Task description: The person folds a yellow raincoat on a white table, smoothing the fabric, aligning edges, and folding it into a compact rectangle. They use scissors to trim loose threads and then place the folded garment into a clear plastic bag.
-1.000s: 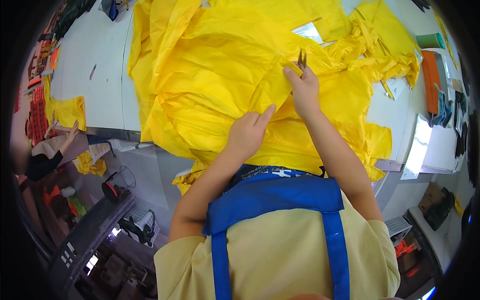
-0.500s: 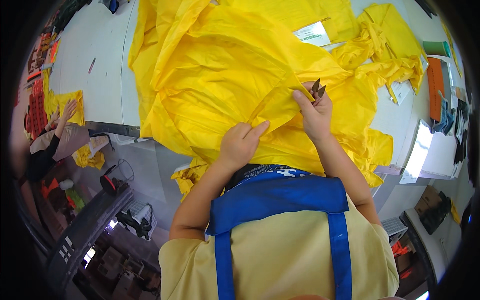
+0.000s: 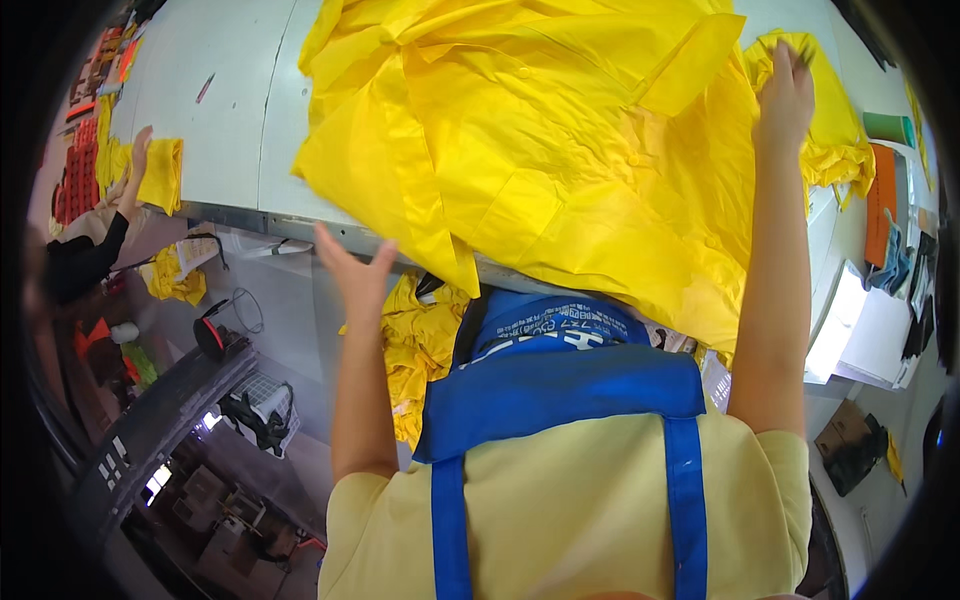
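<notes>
A large yellow garment of smooth, creased fabric is spread over the table in front of me, its near edge hanging over the front. My left hand is off the cloth, left of a hanging corner, with thumb and fingers spread and nothing in them. Stretched far out, my right hand is raised at the garment's right side. The dark tips of thread snips poke out from its fingers, somewhat blurred; the rest of the tool is hidden by the hand.
More yellow fabric lies at the back right, beside a green roll and an orange board. Yellow cloth hangs below the table edge. At far left a co-worker's arm is near folded yellow fabric. A pen lies on the table.
Both hands have let go of the garment. My left hand has moved left and opened; my right has gone forward and right with the snips. The garment now lies differently, turned and spread flatter.
</notes>
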`<state>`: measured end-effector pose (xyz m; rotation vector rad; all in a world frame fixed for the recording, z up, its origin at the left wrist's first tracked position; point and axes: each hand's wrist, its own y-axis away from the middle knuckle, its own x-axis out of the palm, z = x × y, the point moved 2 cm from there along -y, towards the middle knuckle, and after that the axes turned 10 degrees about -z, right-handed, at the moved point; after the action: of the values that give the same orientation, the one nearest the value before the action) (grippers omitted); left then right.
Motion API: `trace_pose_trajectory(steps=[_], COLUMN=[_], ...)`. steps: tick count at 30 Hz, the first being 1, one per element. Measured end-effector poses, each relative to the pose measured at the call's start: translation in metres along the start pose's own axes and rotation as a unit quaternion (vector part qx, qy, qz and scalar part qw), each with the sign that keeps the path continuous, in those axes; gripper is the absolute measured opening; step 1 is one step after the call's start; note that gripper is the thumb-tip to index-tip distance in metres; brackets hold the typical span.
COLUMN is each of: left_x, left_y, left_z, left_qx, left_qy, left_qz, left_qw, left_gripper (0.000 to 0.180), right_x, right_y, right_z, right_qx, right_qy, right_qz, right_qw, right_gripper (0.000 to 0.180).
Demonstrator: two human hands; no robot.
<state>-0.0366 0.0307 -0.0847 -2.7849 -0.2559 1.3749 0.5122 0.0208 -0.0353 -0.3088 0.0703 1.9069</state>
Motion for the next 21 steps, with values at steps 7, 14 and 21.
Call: trace_pose_trajectory(steps=[7, 14, 21], left_x=[0.062, -0.081, -0.051], left_y=[0.025, -0.132, -0.247], left_z=[0.036, -0.070, -0.183], left_qx=[-0.141, -0.274, 0.007], left_qy=[0.151, 0.494, 0.543], left_qz=[0.144, 0.228, 0.158], left_qw=[0.968, 0.793, 0.825], left_gripper=[0.068, 0.043, 0.060], right_x=[-0.147, -0.238, -0.217], right_y=[0.236, 0.153, 0.078], right_z=[-0.014, -0.009, -0.021], right_qx=[-0.199, 0.117, 0.160], right_qy=[0.378, 0.203, 0.161], right_qz=[0.385, 0.238, 0.256], right_qw=[0.818, 0.943, 0.940], right_gripper=[0.050, 0.023, 0.023])
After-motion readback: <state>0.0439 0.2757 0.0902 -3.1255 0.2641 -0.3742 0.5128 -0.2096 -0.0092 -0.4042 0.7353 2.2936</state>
